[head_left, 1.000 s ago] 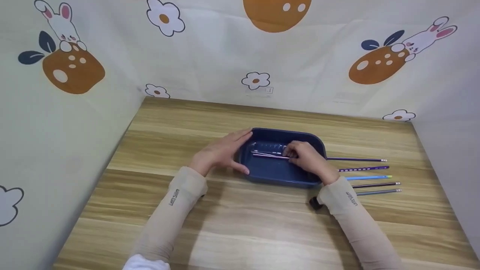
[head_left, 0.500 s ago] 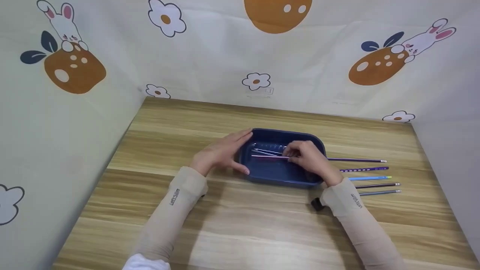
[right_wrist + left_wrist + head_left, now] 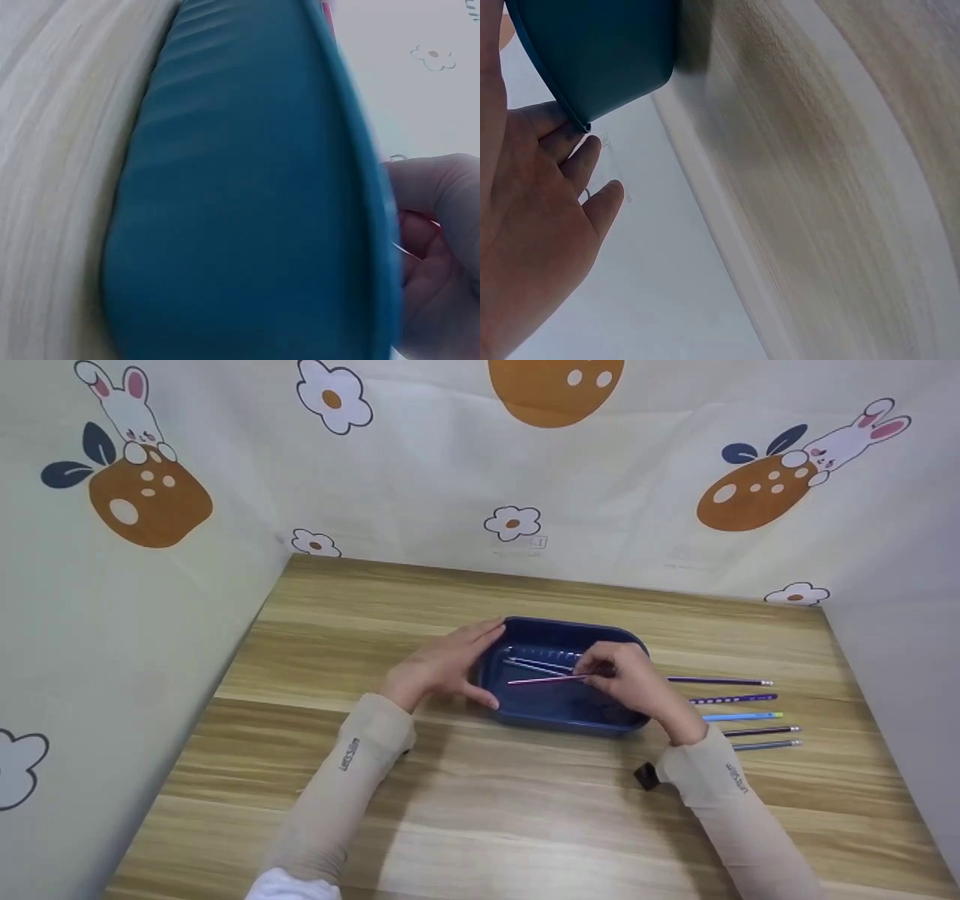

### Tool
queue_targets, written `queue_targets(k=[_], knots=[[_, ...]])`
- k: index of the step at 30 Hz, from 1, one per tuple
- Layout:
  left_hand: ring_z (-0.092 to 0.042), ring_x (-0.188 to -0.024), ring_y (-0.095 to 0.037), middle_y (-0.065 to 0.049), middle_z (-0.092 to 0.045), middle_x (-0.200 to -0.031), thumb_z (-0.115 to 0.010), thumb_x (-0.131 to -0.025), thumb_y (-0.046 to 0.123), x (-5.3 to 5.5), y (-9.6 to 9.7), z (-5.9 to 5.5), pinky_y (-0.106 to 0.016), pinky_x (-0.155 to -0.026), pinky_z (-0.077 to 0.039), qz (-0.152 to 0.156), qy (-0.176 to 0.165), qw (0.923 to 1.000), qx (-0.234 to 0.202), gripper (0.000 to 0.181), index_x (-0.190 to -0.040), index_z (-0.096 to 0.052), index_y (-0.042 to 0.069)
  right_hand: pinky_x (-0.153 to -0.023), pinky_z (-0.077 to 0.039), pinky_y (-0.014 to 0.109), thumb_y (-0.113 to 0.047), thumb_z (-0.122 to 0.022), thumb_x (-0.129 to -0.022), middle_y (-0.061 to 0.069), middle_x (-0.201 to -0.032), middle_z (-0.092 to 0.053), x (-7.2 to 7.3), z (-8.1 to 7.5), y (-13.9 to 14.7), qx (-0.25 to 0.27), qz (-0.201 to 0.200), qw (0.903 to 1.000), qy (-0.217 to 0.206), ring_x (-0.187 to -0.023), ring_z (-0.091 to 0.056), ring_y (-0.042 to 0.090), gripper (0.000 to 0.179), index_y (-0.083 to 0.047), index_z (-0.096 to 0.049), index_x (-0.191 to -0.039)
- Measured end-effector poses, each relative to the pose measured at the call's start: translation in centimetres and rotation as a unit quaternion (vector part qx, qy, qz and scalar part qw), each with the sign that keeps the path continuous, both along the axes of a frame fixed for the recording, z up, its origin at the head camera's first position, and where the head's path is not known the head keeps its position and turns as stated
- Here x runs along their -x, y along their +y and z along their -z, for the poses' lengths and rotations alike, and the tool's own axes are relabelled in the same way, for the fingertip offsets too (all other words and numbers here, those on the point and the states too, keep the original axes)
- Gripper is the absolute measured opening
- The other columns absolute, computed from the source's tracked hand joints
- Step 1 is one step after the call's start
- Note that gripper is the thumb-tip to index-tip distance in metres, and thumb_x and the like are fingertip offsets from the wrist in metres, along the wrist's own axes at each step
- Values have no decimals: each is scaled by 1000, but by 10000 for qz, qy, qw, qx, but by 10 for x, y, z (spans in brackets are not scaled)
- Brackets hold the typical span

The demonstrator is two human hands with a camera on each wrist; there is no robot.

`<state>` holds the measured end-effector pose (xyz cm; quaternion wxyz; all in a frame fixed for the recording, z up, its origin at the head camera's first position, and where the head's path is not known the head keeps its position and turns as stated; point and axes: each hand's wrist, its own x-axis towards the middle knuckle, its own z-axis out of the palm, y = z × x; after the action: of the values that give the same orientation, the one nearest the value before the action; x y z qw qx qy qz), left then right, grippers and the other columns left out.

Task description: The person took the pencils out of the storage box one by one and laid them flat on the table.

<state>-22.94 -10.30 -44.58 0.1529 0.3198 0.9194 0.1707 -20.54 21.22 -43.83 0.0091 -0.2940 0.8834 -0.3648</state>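
A dark blue rectangular bin (image 3: 570, 726) sits on the table in the head view. My left hand (image 3: 439, 664) rests at its left end with fingers and thumb spread, and the left wrist view shows those fingers (image 3: 591, 154) right at the rim. Over the bin's inside, my right hand (image 3: 626, 679) pinches a pink-purple pencil (image 3: 540, 680) between thumb and fingers, its other end pointing left. Another thin pencil (image 3: 529, 664) lies slanted in the bin behind it. From the right wrist, the bin's wall (image 3: 240, 187) covers part of the hand (image 3: 442, 255).
Several pencils lie in a row right of the bin, partly behind the right forearm: a purple one (image 3: 724, 681), a spotted purple one (image 3: 739, 699), a light blue one (image 3: 746, 717) and darker ones (image 3: 765, 731). Patterned cloth walls (image 3: 420, 472) enclose the wood-grain table (image 3: 480, 825).
My right hand has shifted slightly right, and the pink-purple pencil has separated from the other, its left end swinging toward the bin's front. The left hand has stayed put.
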Motion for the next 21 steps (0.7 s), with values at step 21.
queue_targets(k=[21], knots=[[-13, -157, -24, 1, -5, -170, -78, -70, 67, -2, 0, -2, -44, -129, -17, 21, 39, 10000, -57, 124, -162, -13, 15, -73, -55, 17, 8, -73, -83, 1, -89, -71, -30, -15, 31, -146, 354, 9993, 1, -82, -63, 8, 20, -11, -75, -89]])
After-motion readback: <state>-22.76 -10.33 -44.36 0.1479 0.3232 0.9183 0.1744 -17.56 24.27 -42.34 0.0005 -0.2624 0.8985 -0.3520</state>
